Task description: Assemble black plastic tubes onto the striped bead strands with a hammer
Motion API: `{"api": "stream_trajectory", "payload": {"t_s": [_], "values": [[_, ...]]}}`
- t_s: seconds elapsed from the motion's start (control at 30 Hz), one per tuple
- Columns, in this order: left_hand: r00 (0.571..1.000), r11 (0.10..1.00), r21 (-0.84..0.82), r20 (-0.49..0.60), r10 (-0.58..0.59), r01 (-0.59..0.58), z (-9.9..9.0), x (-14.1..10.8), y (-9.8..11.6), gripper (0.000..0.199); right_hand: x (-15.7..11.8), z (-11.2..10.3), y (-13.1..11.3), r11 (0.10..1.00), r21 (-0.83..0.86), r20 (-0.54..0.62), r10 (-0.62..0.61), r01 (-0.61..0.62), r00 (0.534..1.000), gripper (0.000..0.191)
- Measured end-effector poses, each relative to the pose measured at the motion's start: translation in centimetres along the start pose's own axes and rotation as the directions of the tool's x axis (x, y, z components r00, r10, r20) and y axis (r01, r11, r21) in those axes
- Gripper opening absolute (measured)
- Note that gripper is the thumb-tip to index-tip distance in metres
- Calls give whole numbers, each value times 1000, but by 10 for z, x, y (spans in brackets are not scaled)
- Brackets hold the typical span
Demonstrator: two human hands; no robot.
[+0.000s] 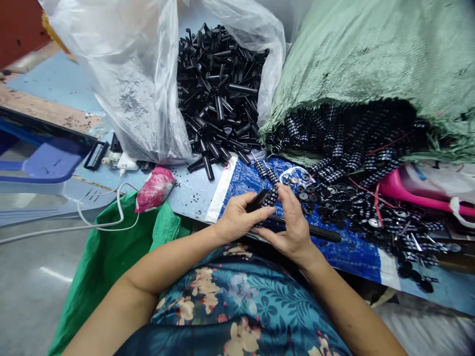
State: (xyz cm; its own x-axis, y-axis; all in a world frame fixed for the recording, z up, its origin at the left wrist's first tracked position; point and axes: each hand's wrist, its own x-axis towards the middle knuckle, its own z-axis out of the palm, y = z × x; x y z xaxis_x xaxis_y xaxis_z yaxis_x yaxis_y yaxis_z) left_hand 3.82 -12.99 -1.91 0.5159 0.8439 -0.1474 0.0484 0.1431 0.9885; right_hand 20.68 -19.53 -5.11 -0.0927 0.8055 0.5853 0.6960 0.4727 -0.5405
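Close together at the table's front edge, my left hand (pixel 237 216) and my right hand (pixel 295 225) meet over small dark parts. A smooth black tube (pixel 257 200) is gripped between the thumb and fingers of my left hand. My right hand has its fingers curled around a black-and-white patterned roller piece (pixel 271 197), which touches the tube. Two more patterned pieces with metal pins (pixel 267 171) lie just beyond the hands on a blue plastic sheet (pixel 241 180). A long black rod (pixel 324 233) lies beside my right hand.
Black tubes (pixel 222 106) fill a clear plastic bag (pixel 148 99) behind. A green woven sack (pixel 371 59) spills patterned pieces at right, near black discs (pixel 336 198) and a pink container (pixel 411 193). A pink bundle (pixel 156 189), white cable (pixel 120 207) and green cloth (pixel 107 252) are at left.
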Motion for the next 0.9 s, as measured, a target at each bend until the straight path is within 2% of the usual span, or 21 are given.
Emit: {"api": "stream_trajectory", "payload": {"t_s": [0.13, 0.23, 0.3, 0.43, 0.6, 0.73, 0.8, 0.83, 0.9], "values": [[992, 998, -38, -117, -51, 47, 7, 0, -2, 55, 1, -1, -5, 990, -118, -73, -79, 70, 994, 107], [989, 999, -46, -146, -19, 13, 13, -1, -1, 50, 0, -1, -8, 965, -218, -92, -167, 144, 982, 109], [990, 993, -122, -138, -19, 2, 16, -1, 0, 43, -1, -1, -10, 944, -291, -112, -197, 157, 974, 109], [992, 962, -260, -74, -102, 79, 12, -1, 1, 41, -2, -3, -13, 908, -390, -99, -207, 153, 973, 108], [979, 933, -299, 40, -199, 202, 1, -1, 2, 42, -6, -6, -15, 942, -292, 11, -169, 165, 986, 106], [930, 785, -498, 183, -320, 368, 1, -2, 2, 49, -9, -1, -15, 970, -235, -13, -67, 62, 998, 107], [915, 732, -549, 222, -338, 404, 2, -2, -1, 52, -10, 2, -15, 970, -241, -17, -46, 41, 999, 108], [917, 737, -546, 224, -330, 399, 1, -1, -3, 53, -11, 3, -13, 970, -241, -9, -50, 47, 999, 110], [946, 815, -480, 188, -266, 324, -6, 1, -8, 50, -15, 3, -9, 972, -226, 13, -64, 65, 998, 112]]}}
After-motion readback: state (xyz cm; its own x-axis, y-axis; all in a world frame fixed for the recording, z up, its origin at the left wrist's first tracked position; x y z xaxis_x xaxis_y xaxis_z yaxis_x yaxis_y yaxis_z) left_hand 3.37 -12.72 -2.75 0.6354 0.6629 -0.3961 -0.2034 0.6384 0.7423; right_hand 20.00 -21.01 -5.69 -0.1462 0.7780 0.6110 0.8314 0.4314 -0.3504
